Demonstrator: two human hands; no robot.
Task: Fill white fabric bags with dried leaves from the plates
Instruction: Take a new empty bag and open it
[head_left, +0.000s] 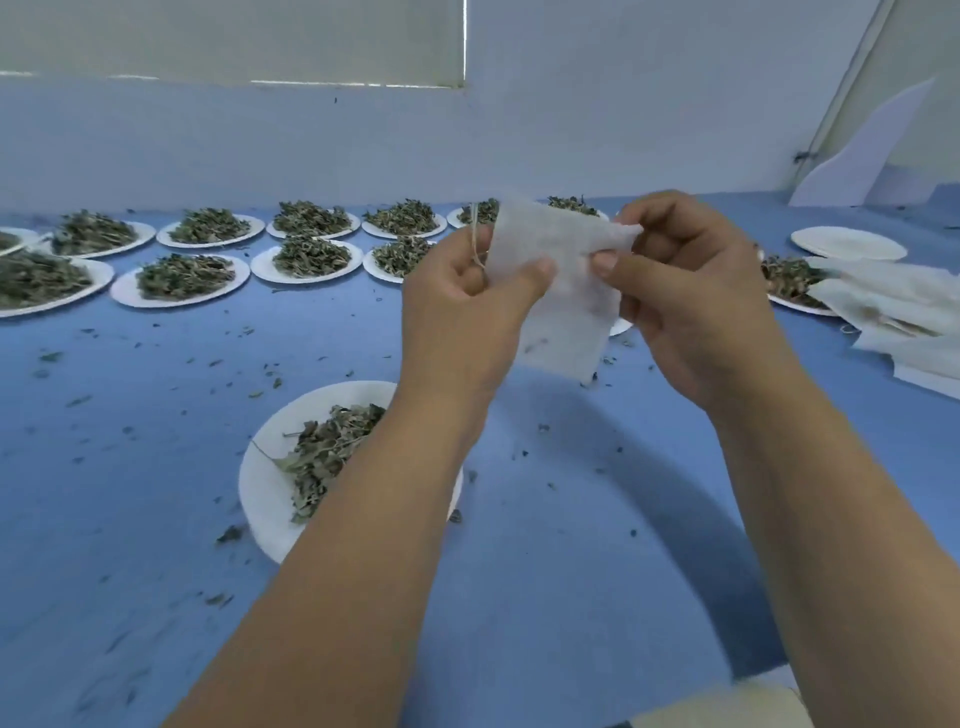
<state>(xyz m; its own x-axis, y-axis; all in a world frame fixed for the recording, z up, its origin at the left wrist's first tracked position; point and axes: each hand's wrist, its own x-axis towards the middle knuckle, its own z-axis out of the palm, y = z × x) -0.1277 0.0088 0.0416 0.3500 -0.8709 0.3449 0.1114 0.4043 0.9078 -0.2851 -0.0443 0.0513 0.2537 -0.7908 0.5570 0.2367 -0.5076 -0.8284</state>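
- Blue table (156, 545) below, dotted with leaf crumbs; pale wall (623, 130) at 12 o'clock
- Full plates (120, 292) in rows from 10 to 12 o'clock; one plate (255, 499) of dried leaves (332, 447) close by at 7 o'clock
- Up in the air, in the middle: white fabric bag (563, 296), thin, soft, surely very light and floppy
- Pinched at its top edge by left hand (457, 322) on its 9 o'clock side and right hand (696, 306) on its 3 o'clock side
- String (475, 241) by the left fingers
- Best held gently at the mouth rim; easy to crumple
- More bags (893, 306) piled at 3 o'clock

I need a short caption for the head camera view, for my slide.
Left hand and right hand pinch a white fabric bag; a plate of dried leaves lies nearby.
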